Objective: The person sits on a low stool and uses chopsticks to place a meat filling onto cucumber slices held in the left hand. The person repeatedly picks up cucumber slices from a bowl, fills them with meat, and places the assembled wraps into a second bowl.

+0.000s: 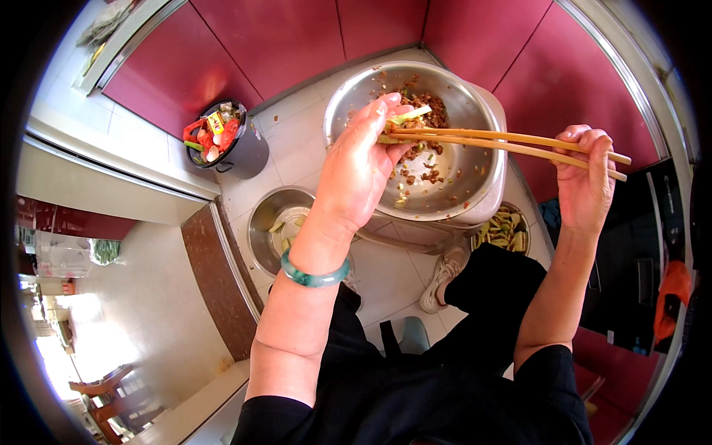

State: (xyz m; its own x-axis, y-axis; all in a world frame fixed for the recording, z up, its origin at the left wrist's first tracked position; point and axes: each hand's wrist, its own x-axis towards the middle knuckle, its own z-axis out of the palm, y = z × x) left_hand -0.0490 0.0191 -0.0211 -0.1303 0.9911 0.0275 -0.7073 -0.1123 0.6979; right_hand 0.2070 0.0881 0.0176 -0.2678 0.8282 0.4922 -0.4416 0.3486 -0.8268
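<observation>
My right hand is closed round the back end of a pair of long wooden chopsticks, which reach left across a wide steel basin. Over the basin, my left hand is curled round a pale green vegetable piece, and the chopstick tips meet it there. Its lower part and most of the left fingertips are hidden behind the hand. Brown minced filling with green bits lies in the basin, heaped at the far side and scattered nearer. A green bangle circles my left wrist.
The basin rests on a pale stool. A smaller steel bowl with a few pale pieces stands left on the tiled floor, a bowl of cut green vegetables right. A black trash bin stands far left, near red cabinets.
</observation>
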